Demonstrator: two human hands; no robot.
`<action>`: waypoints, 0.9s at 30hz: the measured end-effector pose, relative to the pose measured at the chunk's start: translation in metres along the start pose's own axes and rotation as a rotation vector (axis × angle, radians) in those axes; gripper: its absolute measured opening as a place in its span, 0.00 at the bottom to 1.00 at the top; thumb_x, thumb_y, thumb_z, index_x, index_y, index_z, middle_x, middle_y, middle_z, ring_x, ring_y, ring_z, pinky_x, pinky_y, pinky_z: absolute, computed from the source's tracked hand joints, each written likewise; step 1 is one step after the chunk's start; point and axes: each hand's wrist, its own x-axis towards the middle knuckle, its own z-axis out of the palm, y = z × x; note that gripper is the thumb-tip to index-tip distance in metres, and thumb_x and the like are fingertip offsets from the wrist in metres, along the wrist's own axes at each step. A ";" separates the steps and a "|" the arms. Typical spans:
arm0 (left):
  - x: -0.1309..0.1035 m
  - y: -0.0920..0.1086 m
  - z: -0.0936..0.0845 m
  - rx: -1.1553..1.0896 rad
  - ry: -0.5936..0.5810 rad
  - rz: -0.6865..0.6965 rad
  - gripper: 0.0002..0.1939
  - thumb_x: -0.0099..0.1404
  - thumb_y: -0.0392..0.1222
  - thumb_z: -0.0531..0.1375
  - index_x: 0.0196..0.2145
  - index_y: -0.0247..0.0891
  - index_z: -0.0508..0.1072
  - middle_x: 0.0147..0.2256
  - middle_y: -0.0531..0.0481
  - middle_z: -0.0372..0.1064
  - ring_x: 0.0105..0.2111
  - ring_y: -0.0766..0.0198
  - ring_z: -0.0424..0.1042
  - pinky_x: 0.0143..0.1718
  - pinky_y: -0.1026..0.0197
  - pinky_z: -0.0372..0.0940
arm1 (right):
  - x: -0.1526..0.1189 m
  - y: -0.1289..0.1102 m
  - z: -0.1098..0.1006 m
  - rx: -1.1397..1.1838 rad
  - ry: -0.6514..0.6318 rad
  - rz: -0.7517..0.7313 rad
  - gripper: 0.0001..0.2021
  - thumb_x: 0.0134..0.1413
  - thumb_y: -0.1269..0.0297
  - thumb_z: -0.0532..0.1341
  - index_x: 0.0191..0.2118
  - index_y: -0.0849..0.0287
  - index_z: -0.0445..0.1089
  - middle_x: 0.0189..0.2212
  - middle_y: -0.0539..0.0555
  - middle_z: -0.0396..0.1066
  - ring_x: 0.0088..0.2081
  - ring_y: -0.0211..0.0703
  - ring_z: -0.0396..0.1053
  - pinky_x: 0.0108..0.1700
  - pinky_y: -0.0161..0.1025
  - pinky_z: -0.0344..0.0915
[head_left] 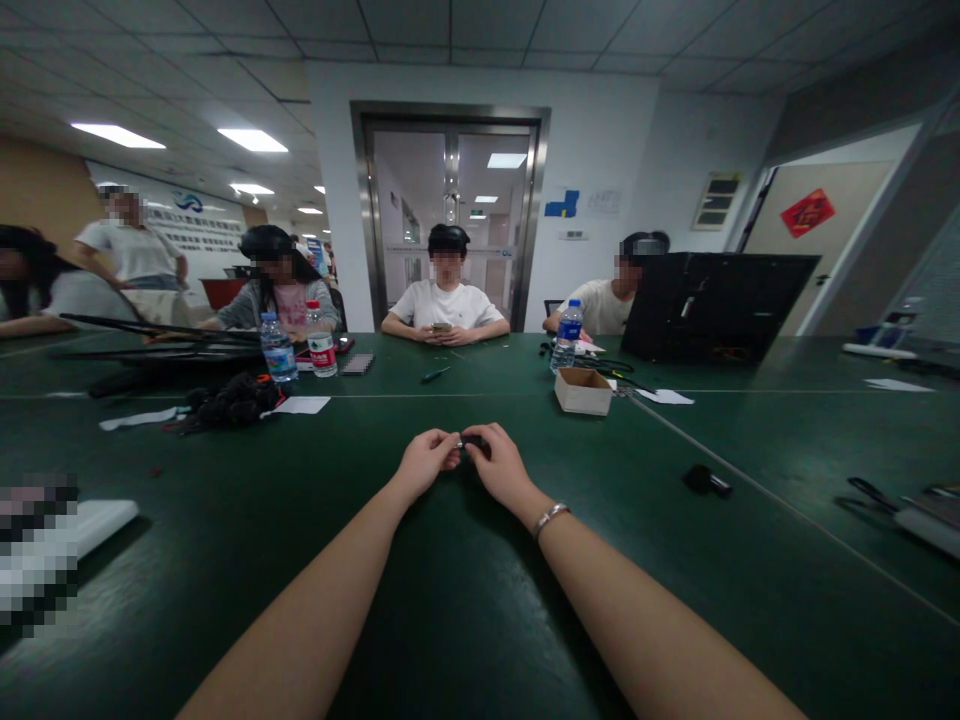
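Observation:
My left hand (429,463) and my right hand (501,462) meet over the green table (315,600), fingertips close together. Between them is a small dark object (472,440) with a shiny metal-looking end toward the left hand. My right hand pinches its dark part between thumb and fingers. The left fingers are closed at the shiny end. Its exact kind is too small to tell, and the fingers cover much of it. A silver bracelet (551,519) is on my right wrist. Off to the right lies a short black piece with a glossy end (707,482).
Ahead are a small open cardboard box (583,392), a water bottle (568,338) and a screwdriver-like tool (435,375). A black monitor (716,305) stands at right. Black cables (232,402) and two bottles (279,348) are at left. Several people sit around the table.

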 end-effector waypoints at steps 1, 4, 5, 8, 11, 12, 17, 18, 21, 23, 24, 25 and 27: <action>0.000 0.000 0.001 0.011 0.021 -0.014 0.16 0.56 0.51 0.62 0.29 0.32 0.69 0.24 0.50 0.67 0.23 0.69 0.69 0.28 0.65 0.67 | 0.000 0.000 0.000 -0.001 0.003 0.002 0.09 0.51 0.72 0.57 0.38 0.57 0.70 0.36 0.53 0.65 0.38 0.40 0.64 0.44 0.42 0.64; 0.000 0.001 0.003 0.021 0.042 0.011 0.16 0.53 0.50 0.64 0.32 0.34 0.68 0.25 0.52 0.67 0.22 0.69 0.69 0.25 0.65 0.66 | 0.001 0.000 0.000 -0.003 0.016 0.009 0.09 0.50 0.72 0.57 0.38 0.57 0.70 0.36 0.53 0.66 0.38 0.40 0.65 0.44 0.42 0.64; -0.001 0.001 0.003 0.027 0.040 0.026 0.16 0.52 0.48 0.65 0.32 0.35 0.68 0.25 0.53 0.67 0.22 0.70 0.69 0.25 0.65 0.66 | 0.001 0.000 0.000 -0.002 0.022 0.009 0.09 0.50 0.72 0.57 0.38 0.57 0.70 0.36 0.53 0.66 0.38 0.40 0.65 0.44 0.42 0.64; -0.002 0.001 0.002 0.097 0.038 0.020 0.15 0.54 0.50 0.63 0.29 0.34 0.68 0.23 0.54 0.66 0.20 0.70 0.68 0.24 0.66 0.65 | 0.001 0.001 0.001 0.000 0.028 0.001 0.09 0.50 0.72 0.57 0.38 0.56 0.70 0.36 0.53 0.66 0.38 0.40 0.65 0.44 0.42 0.64; -0.002 0.001 0.004 0.125 0.044 0.004 0.17 0.58 0.53 0.58 0.26 0.34 0.67 0.22 0.53 0.65 0.20 0.69 0.67 0.24 0.66 0.65 | 0.001 0.002 0.002 0.002 0.026 -0.009 0.09 0.51 0.71 0.57 0.38 0.56 0.70 0.36 0.53 0.66 0.38 0.40 0.65 0.44 0.42 0.64; -0.002 0.001 0.004 0.110 0.042 0.013 0.16 0.58 0.53 0.58 0.28 0.35 0.66 0.22 0.53 0.65 0.20 0.70 0.67 0.23 0.66 0.65 | 0.001 0.002 0.002 0.001 0.023 -0.009 0.09 0.51 0.71 0.57 0.38 0.56 0.70 0.36 0.53 0.66 0.39 0.40 0.65 0.44 0.42 0.64; -0.003 0.000 0.004 0.103 -0.009 0.063 0.16 0.54 0.51 0.61 0.31 0.36 0.67 0.25 0.53 0.66 0.23 0.69 0.68 0.24 0.67 0.65 | 0.001 0.003 0.002 -0.011 0.006 -0.003 0.09 0.51 0.70 0.57 0.39 0.56 0.70 0.36 0.53 0.66 0.39 0.40 0.65 0.44 0.41 0.64; -0.003 0.000 0.004 0.134 -0.004 0.062 0.16 0.55 0.53 0.60 0.29 0.35 0.67 0.24 0.53 0.66 0.23 0.69 0.68 0.25 0.67 0.65 | 0.001 0.003 0.001 -0.012 0.004 -0.006 0.09 0.52 0.70 0.57 0.39 0.56 0.70 0.36 0.53 0.66 0.39 0.40 0.65 0.44 0.41 0.64; -0.003 0.000 0.002 0.179 0.027 0.028 0.21 0.58 0.58 0.55 0.27 0.34 0.68 0.24 0.51 0.66 0.23 0.68 0.68 0.26 0.65 0.66 | 0.000 0.001 0.001 -0.010 0.000 -0.017 0.09 0.51 0.71 0.57 0.39 0.57 0.69 0.36 0.52 0.66 0.39 0.40 0.65 0.44 0.41 0.64; -0.003 0.001 0.003 0.137 0.044 0.009 0.19 0.58 0.57 0.56 0.29 0.35 0.68 0.25 0.51 0.67 0.22 0.68 0.68 0.25 0.65 0.66 | 0.000 -0.001 0.000 -0.012 0.004 -0.015 0.09 0.51 0.71 0.56 0.39 0.57 0.69 0.36 0.53 0.66 0.38 0.40 0.65 0.43 0.41 0.64; -0.003 0.002 0.003 0.115 0.044 0.004 0.18 0.58 0.55 0.57 0.30 0.36 0.67 0.26 0.51 0.67 0.22 0.69 0.68 0.25 0.65 0.66 | 0.000 -0.002 -0.001 -0.013 0.006 -0.010 0.09 0.51 0.71 0.56 0.39 0.57 0.69 0.36 0.53 0.66 0.38 0.40 0.65 0.43 0.41 0.64; -0.003 0.003 0.004 0.099 0.041 -0.001 0.17 0.57 0.54 0.58 0.30 0.36 0.67 0.27 0.51 0.67 0.22 0.69 0.68 0.25 0.65 0.66 | 0.000 -0.003 -0.001 -0.016 0.005 -0.005 0.09 0.52 0.71 0.56 0.39 0.57 0.70 0.36 0.53 0.66 0.38 0.40 0.65 0.44 0.41 0.64; -0.002 0.003 0.004 0.087 0.049 -0.021 0.17 0.59 0.54 0.57 0.28 0.35 0.67 0.26 0.51 0.67 0.21 0.69 0.68 0.25 0.65 0.66 | 0.000 -0.004 -0.002 -0.021 -0.004 -0.001 0.09 0.52 0.71 0.56 0.39 0.57 0.70 0.36 0.53 0.66 0.38 0.40 0.65 0.44 0.42 0.63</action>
